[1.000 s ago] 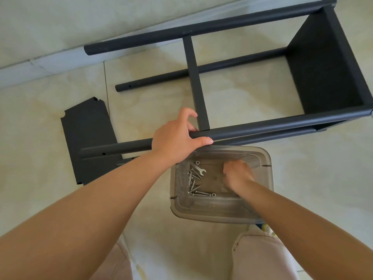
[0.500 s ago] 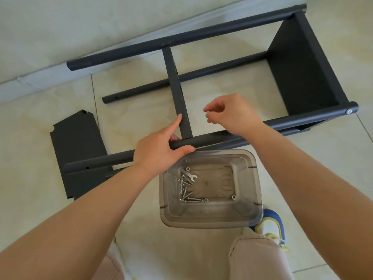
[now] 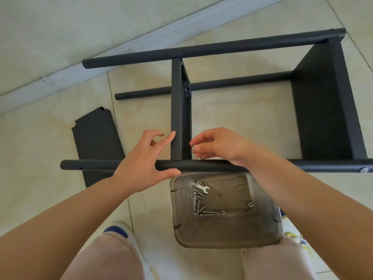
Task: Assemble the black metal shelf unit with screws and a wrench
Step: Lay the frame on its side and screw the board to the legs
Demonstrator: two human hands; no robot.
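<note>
The black shelf frame lies on its side on the tiled floor, its near pole (image 3: 201,165) running left to right. A middle shelf panel (image 3: 179,118) stands between the near and far poles. My left hand (image 3: 145,158) rests over the near pole, thumb on its near side, fingers straight, index touching the panel's left edge. My right hand (image 3: 218,144) pinches a small silver screw (image 3: 193,146) just right of the panel, above the pole. A small wrench (image 3: 200,186) and several screws (image 3: 198,207) lie in a clear plastic container (image 3: 222,235).
A fitted end panel (image 3: 323,108) closes the frame on the right. A loose black panel (image 3: 96,138) lies flat on the floor at left, partly under the near pole. The wall's skirting (image 3: 60,77) runs behind the frame. My knees flank the container.
My right hand came up out of the container with a small screw and now sits beside the middle panel. My left hand has loosened its grip on the near pole and straightened its fingers.
</note>
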